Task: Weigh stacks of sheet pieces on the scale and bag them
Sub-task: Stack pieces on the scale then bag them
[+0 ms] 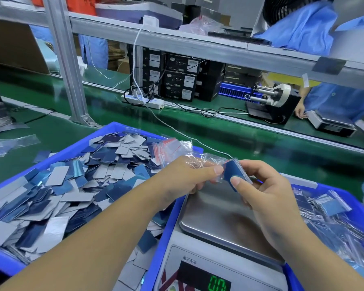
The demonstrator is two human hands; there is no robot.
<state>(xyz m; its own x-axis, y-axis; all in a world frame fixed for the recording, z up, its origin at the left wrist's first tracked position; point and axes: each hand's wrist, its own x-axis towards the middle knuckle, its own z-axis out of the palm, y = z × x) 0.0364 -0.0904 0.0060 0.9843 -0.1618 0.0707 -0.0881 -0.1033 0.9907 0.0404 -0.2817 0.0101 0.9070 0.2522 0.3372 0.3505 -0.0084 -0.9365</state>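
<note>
Above the scale's steel pan [223,215], my right hand [263,185] pinches a small stack of blue sheet pieces [234,172]. My left hand [187,175] grips a clear zip bag [206,161] whose mouth meets the stack. The stack's lower end sits partly inside the plastic. The pan is bare and the green display [218,284] reads zeros. Loose blue and grey sheet pieces [72,185] fill the blue bin [105,133] at the left.
A pile of unused zip bags [170,145] with red seals lies on the left bin's far corner. A blue bin [357,208] at the right holds several filled bags. Beyond are a green conveyor [229,131], a power strip [143,99] and another person's hand [301,112].
</note>
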